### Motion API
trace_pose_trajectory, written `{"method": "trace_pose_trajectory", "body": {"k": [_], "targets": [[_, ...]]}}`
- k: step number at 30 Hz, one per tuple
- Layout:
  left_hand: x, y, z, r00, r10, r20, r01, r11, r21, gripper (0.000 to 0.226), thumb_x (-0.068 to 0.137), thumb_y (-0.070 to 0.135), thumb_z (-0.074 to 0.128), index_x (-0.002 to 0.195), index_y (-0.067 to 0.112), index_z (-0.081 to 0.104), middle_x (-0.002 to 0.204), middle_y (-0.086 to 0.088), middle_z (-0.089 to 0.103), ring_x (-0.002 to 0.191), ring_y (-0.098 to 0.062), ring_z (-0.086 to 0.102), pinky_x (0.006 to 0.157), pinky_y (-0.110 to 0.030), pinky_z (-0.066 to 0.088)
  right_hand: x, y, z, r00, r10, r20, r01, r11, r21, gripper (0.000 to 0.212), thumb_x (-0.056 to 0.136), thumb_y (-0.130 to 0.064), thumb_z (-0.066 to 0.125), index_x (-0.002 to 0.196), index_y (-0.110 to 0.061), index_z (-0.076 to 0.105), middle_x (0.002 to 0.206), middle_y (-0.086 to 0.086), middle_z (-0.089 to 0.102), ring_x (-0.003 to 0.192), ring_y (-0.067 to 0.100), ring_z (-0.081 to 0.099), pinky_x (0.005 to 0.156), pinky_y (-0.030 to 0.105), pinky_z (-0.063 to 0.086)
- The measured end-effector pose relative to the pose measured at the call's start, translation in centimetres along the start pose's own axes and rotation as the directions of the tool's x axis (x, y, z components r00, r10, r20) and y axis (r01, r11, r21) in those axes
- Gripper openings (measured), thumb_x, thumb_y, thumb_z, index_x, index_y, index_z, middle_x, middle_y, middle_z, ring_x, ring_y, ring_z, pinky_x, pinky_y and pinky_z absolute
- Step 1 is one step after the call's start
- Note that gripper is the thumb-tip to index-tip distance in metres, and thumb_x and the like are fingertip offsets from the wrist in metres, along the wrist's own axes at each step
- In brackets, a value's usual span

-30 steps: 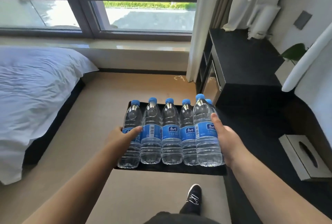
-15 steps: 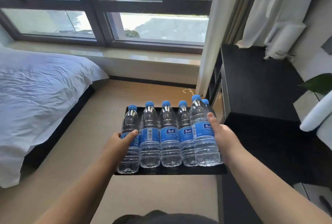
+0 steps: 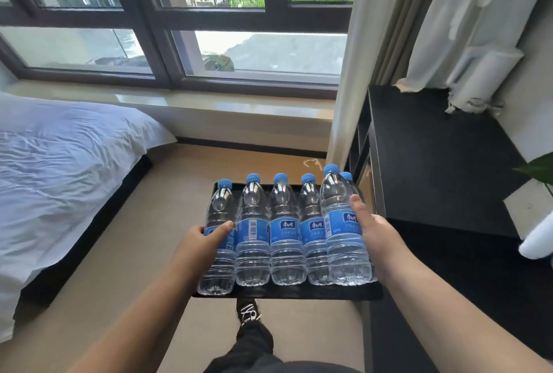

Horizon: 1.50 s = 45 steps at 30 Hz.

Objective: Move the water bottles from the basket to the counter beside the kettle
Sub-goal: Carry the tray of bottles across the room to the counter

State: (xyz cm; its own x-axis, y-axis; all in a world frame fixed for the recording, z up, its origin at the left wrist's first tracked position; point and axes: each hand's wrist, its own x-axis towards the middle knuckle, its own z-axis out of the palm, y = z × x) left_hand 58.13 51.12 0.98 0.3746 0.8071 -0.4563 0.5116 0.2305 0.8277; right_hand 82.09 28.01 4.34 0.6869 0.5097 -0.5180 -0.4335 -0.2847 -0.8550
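I am carrying the whole row of water bottles as one block, pressed between my two hands, over a shallow black basket that shows under and behind them; whether the bases are touching it I cannot tell

Left hand: curled against the outer side of the leftmost bottle, thumb lying across its blue label, remaining fingers hidden behind the bottle. Closed on it from the side, not wrapped around

Right hand: palm flat on the outer side of the rightmost front bottle, thumb pointing up along the label edge. One more cap is showing just behind that bottle, so a sixth is sitting past my thumb

Why held so, as I judge it: squeezing inward from both ends is keeping the bottles upright and touching shoulder to shoulder, so none is tipping while I am walking. The rightmost bottle is riding slightly higher than the others

Relative to the fingers: the middle three bottles are lying between the two hands, touched by neither, held only by neighbour pressure. The black counter is lying just beyond my right hand, to its outer side. No kettle is showing

Judgement: transfer is not yet done; the middle bottles are the likeliest to slip
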Motion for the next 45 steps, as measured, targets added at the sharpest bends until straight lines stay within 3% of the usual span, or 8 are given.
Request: {"method": "trace_pose_trajectory", "body": {"k": [5,12,17,19,27,33,39,45], "targets": [[5.5,3.8,2.0,0.999,0.014,0.051,-0.016,0.999,0.028,0.047,0.09,0.049,0.076,0.111,0.009,0.064,0.092,-0.016,0.079,0.073,-0.032,0.079,0.069,-0.05,0.065,4.5,-2.3,0.5,0.998,0.027,-0.058,-0.025,0.999,0.031,0.108,0.065,-0.085,0.074,0.136,-0.007,0.058,0.117,0.021,0.078,0.102,0.042,0.079,0.094,0.064,0.061],[15.1,10.0,3.0,0.989,0.051,0.137,-0.054,0.998,0.017,0.045,0.092,0.042,0.075,0.114,0.005,0.064,0.095,-0.016,0.078,0.073,-0.029,0.079,0.058,-0.037,0.06,11.5,-7.1,3.2,0.987,0.028,-0.158,-0.027,1.0,0.007,0.124,0.039,-0.1,0.074,0.129,-0.016,0.059,0.113,0.015,0.08,0.098,0.036,0.081,0.091,0.06,0.063],[22.7,13.6,1.7,0.983,0.074,0.17,-0.084,0.995,0.047,0.047,0.09,0.045,0.077,0.113,0.006,0.066,0.093,-0.013,0.079,0.071,-0.025,0.079,0.056,-0.035,0.06,16.7,-10.2,6.8,0.98,0.042,-0.196,-0.037,0.999,0.027,0.087,0.078,-0.083,0.069,0.127,-0.012,0.059,0.108,0.016,0.081,0.092,0.035,0.082,0.09,0.062,0.064],[25.5,14.8,1.0,0.98,0.087,0.177,-0.1,0.993,0.067,0.047,0.088,0.048,0.078,0.112,0.009,0.065,0.093,-0.01,0.079,0.071,-0.022,0.079,0.056,-0.034,0.06,18.5,-11.1,8.4,0.979,0.046,-0.201,-0.04,0.999,0.037,0.083,0.083,-0.08,0.068,0.128,-0.011,0.059,0.107,0.016,0.082,0.093,0.035,0.082,0.09,0.062,0.064],[33.2,18.4,-0.8,0.973,0.088,0.216,-0.109,0.99,0.087,0.043,0.088,0.049,0.078,0.108,0.013,0.066,0.079,-0.004,0.08,0.067,-0.022,0.079,0.05,-0.031,0.059,24.2,-13.6,12.9,0.971,0.047,-0.236,-0.033,0.997,0.065,0.084,0.084,-0.081,0.067,0.129,-0.01,0.06,0.114,0.017,0.079,0.101,0.037,0.08,0.096,0.06,0.061],[36.8,20.2,0.1,0.965,0.086,0.247,-0.114,0.989,0.098,0.041,0.09,0.048,0.077,0.107,0.011,0.068,0.084,-0.007,0.081,0.071,-0.023,0.079,0.059,-0.036,0.06,27.8,-15.3,13.7,0.963,0.083,-0.254,-0.067,0.995,0.07,0.085,0.085,-0.082,0.065,0.132,-0.011,0.058,0.118,0.016,0.077,0.102,0.036,0.079,0.093,0.059,0.063],[40.4,22.5,2.5,0.966,0.082,0.244,-0.107,0.99,0.094,0.042,0.089,0.047,0.078,0.107,0.011,0.066,0.082,-0.006,0.08,0.067,-0.021,0.079,0.049,-0.029,0.057,32.4,-17.3,12.9,0.963,0.081,-0.258,-0.067,0.996,0.064,0.081,0.087,-0.079,0.064,0.129,-0.01,0.059,0.116,0.017,0.078,0.102,0.036,0.079,0.095,0.06,0.062],[44.5,25.9,6.9,0.959,0.065,0.276,-0.111,0.982,0.153,0.043,0.089,0.05,0.077,0.108,0.012,0.067,0.082,-0.006,0.08,0.07,-0.021,0.079,0.059,-0.035,0.06,38.7,-19.8,10.3,0.969,0.079,-0.234,-0.064,0.995,0.071,0.082,0.089,-0.078,0.063,0.133,-0.009,0.06,0.118,0.017,0.077,0.103,0.035,0.079,0.095,0.059,0.063]]}}
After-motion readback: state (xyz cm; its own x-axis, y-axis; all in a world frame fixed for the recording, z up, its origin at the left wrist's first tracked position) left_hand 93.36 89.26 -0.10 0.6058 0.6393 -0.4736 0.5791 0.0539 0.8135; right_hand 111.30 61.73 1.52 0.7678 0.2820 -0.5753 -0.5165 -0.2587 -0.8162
